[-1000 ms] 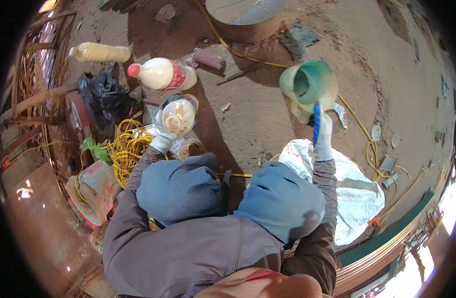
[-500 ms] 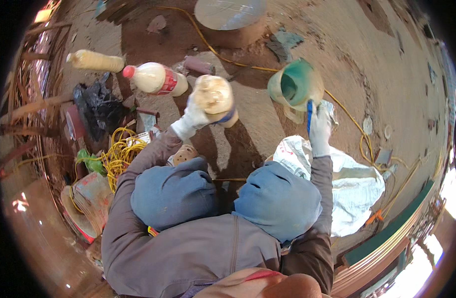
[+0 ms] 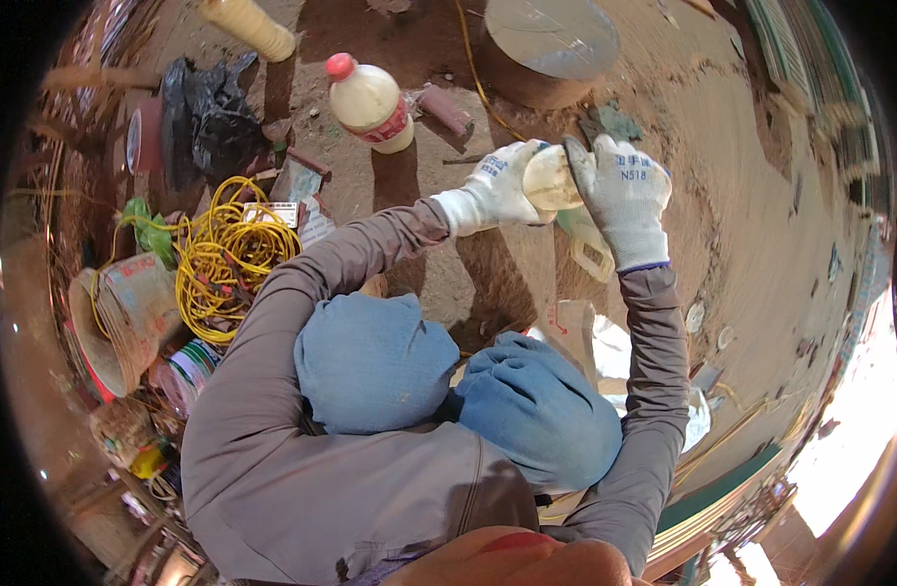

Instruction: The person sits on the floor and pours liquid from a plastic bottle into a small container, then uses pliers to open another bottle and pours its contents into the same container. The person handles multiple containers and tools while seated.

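Observation:
Both my hands wear white gloves. My left hand (image 3: 502, 188) is closed round the left side of a cream-coloured plastic bottle (image 3: 548, 182), held tilted with its rounded end toward me. Against the bottle's right side, my right hand (image 3: 626, 190) has its fingers bent round it. Just under the bottle is a pale green jug (image 3: 583, 229), its handle (image 3: 593, 262) sticking out toward me; the bottle and gloves hide most of the jug. Another bottle (image 3: 373, 109), red-capped and filled with something cream, stands to the left of my left hand.
Farther left lies a cream-filled bottle (image 3: 250, 29). A yellow cable coil (image 3: 224, 264), black plastic bag (image 3: 214, 117) and stacked buckets (image 3: 141, 303) are at the left. A round metal-topped drum (image 3: 551, 39) stands beyond my hands. A white sack (image 3: 609, 347) lies by my right knee.
My right hand has let go of the jug and moved to the bottle. My left hand has carried the bottle rightward, over the jug. The view has shifted.

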The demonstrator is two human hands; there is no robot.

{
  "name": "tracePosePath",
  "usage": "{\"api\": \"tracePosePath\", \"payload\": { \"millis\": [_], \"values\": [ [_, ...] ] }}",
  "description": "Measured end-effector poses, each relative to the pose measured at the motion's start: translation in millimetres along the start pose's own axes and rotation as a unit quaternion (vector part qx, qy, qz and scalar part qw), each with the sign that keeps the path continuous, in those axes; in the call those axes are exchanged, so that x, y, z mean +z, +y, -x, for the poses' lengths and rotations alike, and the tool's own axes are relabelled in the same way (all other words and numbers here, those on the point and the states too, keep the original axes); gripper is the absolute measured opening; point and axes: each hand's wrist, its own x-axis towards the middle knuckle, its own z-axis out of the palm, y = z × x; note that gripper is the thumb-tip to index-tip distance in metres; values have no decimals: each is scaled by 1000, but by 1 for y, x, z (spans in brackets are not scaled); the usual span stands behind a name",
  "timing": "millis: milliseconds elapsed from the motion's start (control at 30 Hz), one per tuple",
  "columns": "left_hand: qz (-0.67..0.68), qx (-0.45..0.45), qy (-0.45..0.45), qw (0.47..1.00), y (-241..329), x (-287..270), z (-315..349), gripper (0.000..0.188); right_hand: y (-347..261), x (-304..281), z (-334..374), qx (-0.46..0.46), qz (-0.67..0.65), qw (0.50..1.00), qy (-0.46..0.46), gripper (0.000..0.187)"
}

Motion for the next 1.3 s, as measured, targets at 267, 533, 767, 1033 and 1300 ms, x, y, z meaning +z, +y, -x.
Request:
{"api": "tracePosePath", "payload": {
  "millis": [267, 533, 767, 1033, 1300],
  "values": [
    [22, 76, 134, 988, 5, 5, 17, 58, -15, 6, 7, -92, -2, 995, 43, 33],
    [149, 116, -130, 973, -14, -32, 7, 68, -5, 11, 11, -242, -114, 961, 68, 31],
    [347, 54, -299, 888, -21, -46, -28, 77, 6, 17, -13, -251, -115, 958, 78, 30],
    [-105, -92, 194, 971, 7, 15, -19, 73, -11, 21, -55, -8, 79, 997, 4, 53],
    [123, 93, 48, 987, -23, -24, -3, 64, -32, 28, -28, -34, -138, 987, 72, 42]
  ]
}}
